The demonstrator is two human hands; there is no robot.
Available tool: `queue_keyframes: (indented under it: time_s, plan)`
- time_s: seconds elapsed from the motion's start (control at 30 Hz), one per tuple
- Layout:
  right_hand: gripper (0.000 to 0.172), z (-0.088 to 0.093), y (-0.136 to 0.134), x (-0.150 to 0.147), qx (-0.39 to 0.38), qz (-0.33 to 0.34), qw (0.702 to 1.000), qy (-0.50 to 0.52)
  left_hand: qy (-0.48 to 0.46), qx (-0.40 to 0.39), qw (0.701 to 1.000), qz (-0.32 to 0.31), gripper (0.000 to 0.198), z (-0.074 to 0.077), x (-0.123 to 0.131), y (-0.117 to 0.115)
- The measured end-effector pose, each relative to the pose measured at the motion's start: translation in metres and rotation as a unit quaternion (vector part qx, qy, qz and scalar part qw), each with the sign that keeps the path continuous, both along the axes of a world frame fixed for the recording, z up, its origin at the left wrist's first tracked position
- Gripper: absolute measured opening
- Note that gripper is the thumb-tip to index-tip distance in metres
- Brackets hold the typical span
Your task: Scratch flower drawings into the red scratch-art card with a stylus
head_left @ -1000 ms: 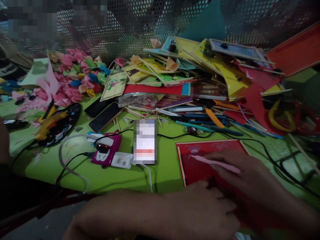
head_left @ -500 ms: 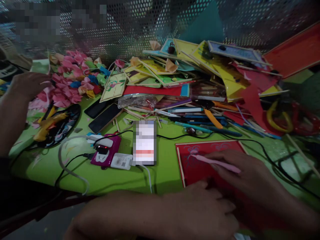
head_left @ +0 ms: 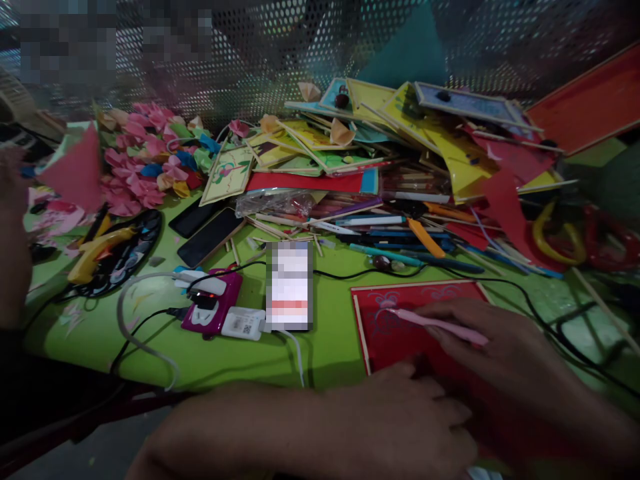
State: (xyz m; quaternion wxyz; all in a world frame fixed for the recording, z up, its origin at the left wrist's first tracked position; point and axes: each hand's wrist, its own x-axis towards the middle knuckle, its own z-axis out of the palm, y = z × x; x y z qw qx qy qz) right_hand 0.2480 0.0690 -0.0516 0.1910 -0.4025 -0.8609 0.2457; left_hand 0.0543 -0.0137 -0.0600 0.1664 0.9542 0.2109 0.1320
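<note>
A red panel with a pale stick border lies before me, partly hidden under my hands. Light flower-like line drawings show along its upper part. A slim pink pen is gripped by my right hand, and its tip meets the drawing at the upper left. My left hand rests across the panel's lower part, fingers loosely bent and slightly apart, holding nothing visible.
Beside the panel are a lit phone, a purple power strip and cables. Pens and framed pictures pile up behind. At left, another person's hand is near pink paper and paper flowers.
My right hand and the pen have shifted slightly right; my left hand stays in place. The other person's hand has moved left, and a pink paper piece now shows there.
</note>
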Motion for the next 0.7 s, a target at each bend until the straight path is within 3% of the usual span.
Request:
queue_keyframes:
  time_s: [0.7]
  plan:
    - [0.028,-0.0053,0.0,0.0015,-0.016,0.021,1.0,-0.011,-0.001,0.009,1.0,0.003,0.032,-0.0001,0.0006,0.0004]
